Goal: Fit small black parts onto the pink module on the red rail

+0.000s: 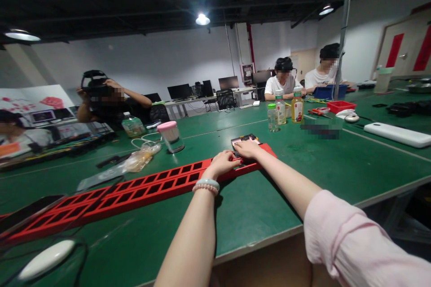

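Note:
A long red slotted rack (pixel 134 190) lies across the green table (pixel 256 215), running from the near left to the middle. My left hand (pixel 222 163) rests on the rack's far end with its fingers curled down. My right hand (pixel 247 148) sits just beyond it, fingers bent over a small black and pink device (pixel 243 140) at the rack's end. What the fingers of either hand grip is hidden from here.
Three drink bottles (pixel 281 110) stand beyond the hands. A pink-lidded cup (pixel 171 135) and a plastic bag (pixel 138 160) lie to the left. A white slab (pixel 397 134) and red tray (pixel 340 106) sit right. Other people sit around the table. A white oval object (pixel 45 260) lies near left.

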A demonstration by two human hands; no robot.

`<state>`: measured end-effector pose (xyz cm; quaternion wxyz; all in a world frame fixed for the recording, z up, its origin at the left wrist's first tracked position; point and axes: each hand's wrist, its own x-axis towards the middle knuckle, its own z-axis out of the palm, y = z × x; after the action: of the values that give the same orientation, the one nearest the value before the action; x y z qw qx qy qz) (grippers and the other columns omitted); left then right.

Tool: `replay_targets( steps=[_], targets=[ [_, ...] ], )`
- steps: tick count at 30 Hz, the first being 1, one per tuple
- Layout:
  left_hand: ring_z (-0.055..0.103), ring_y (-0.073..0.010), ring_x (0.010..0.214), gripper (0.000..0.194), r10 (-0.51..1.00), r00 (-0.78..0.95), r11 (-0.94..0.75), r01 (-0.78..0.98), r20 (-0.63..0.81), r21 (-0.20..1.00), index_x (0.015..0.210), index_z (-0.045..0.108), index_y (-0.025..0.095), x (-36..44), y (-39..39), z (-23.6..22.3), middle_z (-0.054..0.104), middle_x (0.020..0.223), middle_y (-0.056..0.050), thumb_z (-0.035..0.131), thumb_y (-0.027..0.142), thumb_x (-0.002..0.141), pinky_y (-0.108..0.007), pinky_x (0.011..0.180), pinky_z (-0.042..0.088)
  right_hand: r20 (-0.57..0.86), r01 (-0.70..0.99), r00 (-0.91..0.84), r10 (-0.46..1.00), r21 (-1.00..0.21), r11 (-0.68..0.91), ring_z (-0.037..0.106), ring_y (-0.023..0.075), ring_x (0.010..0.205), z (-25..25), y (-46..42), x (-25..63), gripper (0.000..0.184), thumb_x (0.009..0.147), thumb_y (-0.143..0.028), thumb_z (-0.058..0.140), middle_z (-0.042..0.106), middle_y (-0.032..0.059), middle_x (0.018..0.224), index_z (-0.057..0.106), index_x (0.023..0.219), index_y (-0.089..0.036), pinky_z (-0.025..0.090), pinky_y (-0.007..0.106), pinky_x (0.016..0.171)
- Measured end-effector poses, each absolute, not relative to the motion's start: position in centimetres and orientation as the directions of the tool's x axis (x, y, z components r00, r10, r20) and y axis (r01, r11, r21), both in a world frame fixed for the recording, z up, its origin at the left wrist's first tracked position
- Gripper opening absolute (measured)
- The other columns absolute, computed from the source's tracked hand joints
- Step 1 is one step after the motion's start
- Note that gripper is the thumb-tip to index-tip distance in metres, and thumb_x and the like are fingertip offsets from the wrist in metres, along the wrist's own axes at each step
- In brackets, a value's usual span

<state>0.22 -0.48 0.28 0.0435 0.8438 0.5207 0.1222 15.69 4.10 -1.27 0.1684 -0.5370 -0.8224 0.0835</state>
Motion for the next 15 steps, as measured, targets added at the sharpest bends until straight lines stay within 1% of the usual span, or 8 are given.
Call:
replay_targets(
  steps=[4, 6, 10, 13, 15],
  targets=[
    [0.059, -0.0229, 0.085, 0.038, 0.887, 0.431, -0.459, 0.864, 0.169, 0.205, 0.068, 0.058, 0.019, 0.23, -0.47, 0.28, 0.064, 0.087, -0.006, 0.052, 0.056, 0.073, -0.028, 0.074, 0.043, 0.301, 0.883, -0.269, 0.915, -0.303, 0.359, 0.056, 0.0265, 0.106, -1.70, 3.83, 15.70, 0.055, 0.093, -0.047, 0.022, 0.061, 0.0167, 0.116, 0.060, 0.114, -0.013, 0.035, 0.039, 0.093],
    [0.059, -0.0225, 0.084, 0.037, 0.884, 0.436, -0.464, 0.861, 0.171, 0.207, 0.068, 0.058, 0.019, 0.24, -0.41, 0.29, 0.064, 0.086, -0.005, 0.053, 0.055, 0.073, -0.028, 0.073, 0.043, 0.336, 0.892, -0.248, 0.909, -0.287, 0.349, 0.055, 0.0272, 0.107, -1.89, 3.86, 15.71, 0.056, 0.092, -0.050, 0.021, 0.062, 0.0166, 0.115, 0.060, 0.114, -0.015, 0.033, 0.041, 0.094],
    [0.059, -0.0207, 0.079, 0.037, 0.881, 0.441, -0.471, 0.856, 0.174, 0.214, 0.067, 0.059, 0.018, 0.26, -0.25, 0.32, 0.063, 0.081, -0.005, 0.052, 0.055, 0.074, -0.027, 0.071, 0.044, 0.279, 0.903, -0.251, 0.927, -0.278, 0.328, 0.050, 0.0304, 0.113, -1.90, 4.21, 15.69, 0.058, 0.090, -0.057, 0.023, 0.061, 0.0137, 0.117, 0.063, 0.112, -0.022, 0.032, 0.046, 0.094],
    [0.058, -0.0203, 0.079, 0.039, 0.879, 0.444, -0.473, 0.856, 0.173, 0.208, 0.069, 0.059, 0.018, 0.23, -0.01, 0.29, 0.064, 0.084, -0.006, 0.052, 0.057, 0.074, -0.027, 0.072, 0.043, 0.262, 0.904, -0.237, 0.935, -0.292, 0.311, 0.050, 0.0305, 0.112, -1.71, 4.26, 15.67, 0.059, 0.089, -0.058, 0.023, 0.062, 0.0138, 0.114, 0.066, 0.107, -0.021, 0.033, 0.046, 0.094],
    [0.058, -0.0206, 0.079, 0.041, 0.879, 0.447, -0.473, 0.859, 0.163, 0.195, 0.071, 0.060, 0.018, 0.18, 0.16, 0.26, 0.063, 0.085, -0.006, 0.051, 0.058, 0.074, -0.028, 0.071, 0.042, 0.308, 0.899, -0.213, 0.927, -0.311, 0.309, 0.052, 0.0280, 0.109, -1.62, 4.06, 15.72, 0.054, 0.091, -0.052, 0.025, 0.062, 0.0145, 0.111, 0.066, 0.104, -0.018, 0.036, 0.042, 0.092]
  ],
)
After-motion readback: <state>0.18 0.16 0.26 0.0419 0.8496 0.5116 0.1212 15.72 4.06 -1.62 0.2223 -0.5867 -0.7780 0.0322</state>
